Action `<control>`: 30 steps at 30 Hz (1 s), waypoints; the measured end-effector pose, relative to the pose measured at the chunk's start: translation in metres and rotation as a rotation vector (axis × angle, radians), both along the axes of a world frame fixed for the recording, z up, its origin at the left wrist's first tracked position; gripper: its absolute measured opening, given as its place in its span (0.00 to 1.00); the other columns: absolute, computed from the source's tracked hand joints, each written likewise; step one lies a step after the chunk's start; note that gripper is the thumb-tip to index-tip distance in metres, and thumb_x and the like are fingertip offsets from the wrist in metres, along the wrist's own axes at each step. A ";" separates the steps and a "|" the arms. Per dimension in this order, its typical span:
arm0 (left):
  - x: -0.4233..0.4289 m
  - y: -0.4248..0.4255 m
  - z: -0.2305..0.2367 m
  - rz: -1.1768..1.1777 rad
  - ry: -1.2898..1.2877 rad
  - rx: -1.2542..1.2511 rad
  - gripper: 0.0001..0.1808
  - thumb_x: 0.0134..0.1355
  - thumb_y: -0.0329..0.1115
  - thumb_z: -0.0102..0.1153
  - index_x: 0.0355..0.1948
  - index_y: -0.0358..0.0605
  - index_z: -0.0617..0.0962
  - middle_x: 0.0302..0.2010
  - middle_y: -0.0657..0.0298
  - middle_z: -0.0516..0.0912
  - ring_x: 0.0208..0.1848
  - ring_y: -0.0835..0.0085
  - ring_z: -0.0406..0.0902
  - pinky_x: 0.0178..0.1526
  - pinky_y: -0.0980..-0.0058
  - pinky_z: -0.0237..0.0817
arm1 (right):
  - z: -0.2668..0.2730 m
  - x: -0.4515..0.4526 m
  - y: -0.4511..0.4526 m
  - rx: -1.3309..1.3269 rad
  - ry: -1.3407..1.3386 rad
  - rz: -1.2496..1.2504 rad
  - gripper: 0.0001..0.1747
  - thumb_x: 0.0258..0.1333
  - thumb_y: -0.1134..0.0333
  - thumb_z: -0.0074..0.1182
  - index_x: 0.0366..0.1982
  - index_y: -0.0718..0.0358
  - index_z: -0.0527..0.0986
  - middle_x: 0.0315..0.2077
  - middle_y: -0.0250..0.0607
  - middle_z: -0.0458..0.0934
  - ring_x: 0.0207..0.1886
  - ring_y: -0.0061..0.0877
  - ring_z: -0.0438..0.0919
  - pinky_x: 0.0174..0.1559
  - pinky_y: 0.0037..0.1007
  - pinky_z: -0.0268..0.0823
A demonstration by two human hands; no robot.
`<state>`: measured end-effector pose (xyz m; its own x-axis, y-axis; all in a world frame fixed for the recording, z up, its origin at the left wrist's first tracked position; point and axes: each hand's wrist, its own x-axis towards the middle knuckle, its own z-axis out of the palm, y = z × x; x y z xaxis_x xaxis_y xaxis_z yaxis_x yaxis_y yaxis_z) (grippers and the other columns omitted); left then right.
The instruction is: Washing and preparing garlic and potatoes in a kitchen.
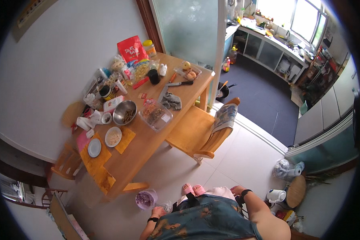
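Observation:
My left hand, a black band at its wrist, is low by my side with crumpled clear plastic at its fingers; it appears to grip it. Just beyond it, a purple bin stands on the floor. My right hand, also with a black wristband, hangs beside my light trousers. Its fingers are partly hidden and nothing shows in them. Before me is a wooden table with a steel bowl of brown pieces, a bowl of pale food and a clear plastic box of food.
A wooden armchair stands at the table's right side. On the table lie a knife, a grey cloth and several jars and packets. Beyond the sliding door is a kitchen, with a wok on its floor. A white kettle stands at right.

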<state>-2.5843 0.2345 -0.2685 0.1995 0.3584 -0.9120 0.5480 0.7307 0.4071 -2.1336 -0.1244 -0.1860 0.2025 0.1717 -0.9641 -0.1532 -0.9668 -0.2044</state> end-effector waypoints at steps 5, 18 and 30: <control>0.088 0.054 -0.010 -0.108 -0.035 -0.010 0.14 0.56 0.30 0.54 0.44 0.41 0.73 0.28 0.58 0.78 0.23 0.63 0.81 0.21 0.67 0.73 | -0.005 -0.006 -0.024 0.043 0.011 -0.509 0.29 0.48 0.67 0.63 0.54 0.62 0.70 0.44 0.39 0.79 0.43 0.35 0.80 0.34 0.38 0.70; 0.174 0.058 -0.011 -0.469 0.171 0.146 0.15 0.57 0.33 0.54 0.46 0.45 0.77 0.32 0.58 0.83 0.25 0.66 0.83 0.22 0.70 0.74 | 0.041 -0.024 -0.020 0.091 0.142 -0.476 0.31 0.47 0.64 0.65 0.55 0.60 0.71 0.43 0.38 0.79 0.41 0.31 0.77 0.38 0.37 0.71; 0.131 0.020 -0.001 0.086 -0.025 -0.099 0.11 0.57 0.33 0.53 0.42 0.44 0.76 0.30 0.54 0.80 0.26 0.58 0.81 0.24 0.60 0.74 | -0.005 0.078 -0.043 0.275 0.187 -0.569 0.30 0.47 0.72 0.64 0.53 0.68 0.69 0.42 0.43 0.78 0.40 0.38 0.80 0.36 0.37 0.73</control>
